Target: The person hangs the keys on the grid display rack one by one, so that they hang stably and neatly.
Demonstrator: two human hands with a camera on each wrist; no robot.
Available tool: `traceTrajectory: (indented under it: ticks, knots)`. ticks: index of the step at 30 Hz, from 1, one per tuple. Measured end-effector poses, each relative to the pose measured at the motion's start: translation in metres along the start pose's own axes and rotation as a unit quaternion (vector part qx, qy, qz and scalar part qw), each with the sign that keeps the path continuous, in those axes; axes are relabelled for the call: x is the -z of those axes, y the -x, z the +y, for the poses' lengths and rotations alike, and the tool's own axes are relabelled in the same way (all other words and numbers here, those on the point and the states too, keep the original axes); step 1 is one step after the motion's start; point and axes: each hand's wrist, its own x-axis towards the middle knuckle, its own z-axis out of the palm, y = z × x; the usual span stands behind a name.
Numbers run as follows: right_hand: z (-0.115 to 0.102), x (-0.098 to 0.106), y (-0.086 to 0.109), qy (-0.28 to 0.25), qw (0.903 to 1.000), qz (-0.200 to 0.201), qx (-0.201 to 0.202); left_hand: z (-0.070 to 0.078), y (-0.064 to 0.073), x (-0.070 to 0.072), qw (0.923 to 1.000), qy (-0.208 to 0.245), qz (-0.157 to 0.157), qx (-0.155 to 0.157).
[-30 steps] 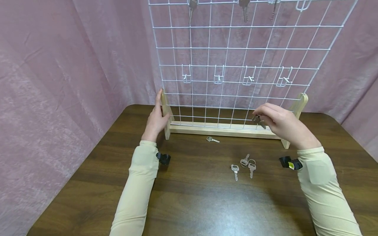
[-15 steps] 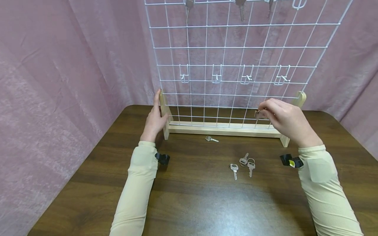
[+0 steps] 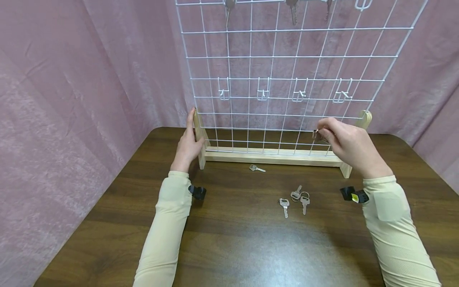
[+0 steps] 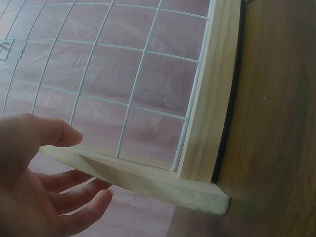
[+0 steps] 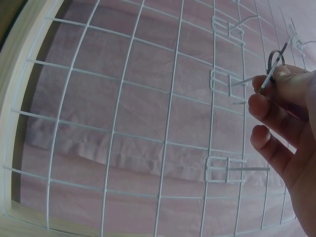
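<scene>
In the head view my left hand (image 3: pixel 187 145) holds the left wooden foot (image 3: pixel 201 149) of a white wire grid rack (image 3: pixel 263 119). The left wrist view shows the thumb on one side of that board and the other fingers beneath it. My right hand (image 3: pixel 348 147) is raised before the rack's lower right part, pinching a key (image 5: pixel 270 74) with a small metal ring (image 5: pixel 269 60) between thumb and fingers. Those fingers hide part of the key. Bare wire hooks (image 3: pixel 263 94) line the grid's middle row, above the right hand in the head view.
One key (image 3: pixel 257 168) lies near the rack's wooden base bar (image 3: pixel 272 158). Closer in, a single key (image 3: pixel 284 207) and two ringed keys (image 3: pixel 305 204) lie on the brown table (image 3: pixel 229 239). More keys (image 3: pixel 292 10) hang along the top. Pink cloth (image 3: pixel 107 79) surrounds the table.
My right hand has shifted slightly right, and the key in it has turned and is more covered by the fingers. The left hand stays on the wooden foot.
</scene>
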Motion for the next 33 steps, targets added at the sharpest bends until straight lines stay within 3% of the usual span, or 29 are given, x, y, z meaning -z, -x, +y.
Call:
traceTrajectory:
  ticks: [5,14,21,33]
  knots:
    - [0.0009,0.0002,0.0002,-0.014,0.9999,0.005,-0.006,-0.0007,-0.0001,-0.0009,1.0000,-0.007,0.001,-0.005]
    - [0.0060,-0.0017,0.0001,-0.037,0.9983,0.041,0.019,-0.0011,-0.0012,-0.0013,0.9999,-0.006,0.000,-0.009]
    - [0.0050,0.0016,-0.0001,-0.043,0.9981,0.043,0.007,-0.0021,-0.0001,-0.0003,1.0000,-0.003,-0.004,-0.007]
    - [0.0055,0.0066,0.0016,-0.107,0.9931,0.044,-0.020,-0.0021,-0.0005,-0.0005,0.9999,-0.010,0.000,-0.014]
